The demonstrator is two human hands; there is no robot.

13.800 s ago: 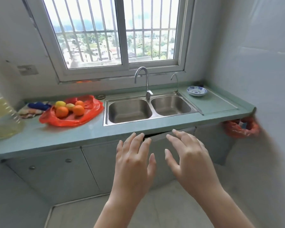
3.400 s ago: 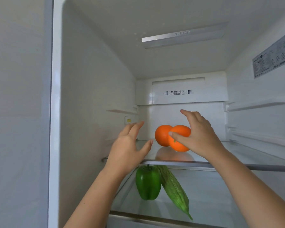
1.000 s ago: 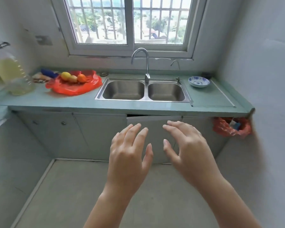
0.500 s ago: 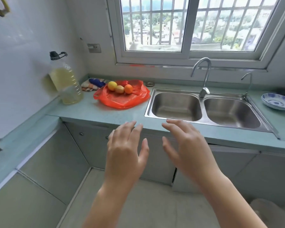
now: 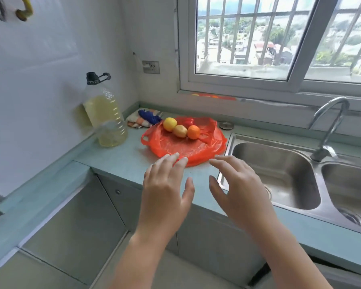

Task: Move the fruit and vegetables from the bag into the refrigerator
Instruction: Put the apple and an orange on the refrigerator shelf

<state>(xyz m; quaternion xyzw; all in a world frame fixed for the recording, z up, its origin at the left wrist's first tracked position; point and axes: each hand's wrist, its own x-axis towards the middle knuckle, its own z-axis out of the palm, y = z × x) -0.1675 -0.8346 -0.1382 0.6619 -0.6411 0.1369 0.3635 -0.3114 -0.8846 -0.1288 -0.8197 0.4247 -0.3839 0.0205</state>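
An orange-red plastic bag (image 5: 181,146) lies flattened on the green counter. On it sit a yellow lemon (image 5: 169,124), a pale yellowish fruit (image 5: 180,131) and an orange (image 5: 193,132) in a row; something red (image 5: 188,122) shows behind them. My left hand (image 5: 167,190) hovers open in front of the bag, fingertips over its near edge. My right hand (image 5: 238,188) is open too, just right of the bag near the sink's corner. Neither hand holds anything. The refrigerator is out of view.
A large bottle of yellow oil (image 5: 104,115) stands left of the bag by the wall. Folded cloths (image 5: 144,119) lie behind the bag. A double steel sink (image 5: 279,174) with a faucet (image 5: 329,126) is to the right. A window is above.
The view has come closer to the counter and turned left. Both open hands have moved forward, reaching the near edge of the bag. Earlier, my right hand set an orange on the fridge shelf.
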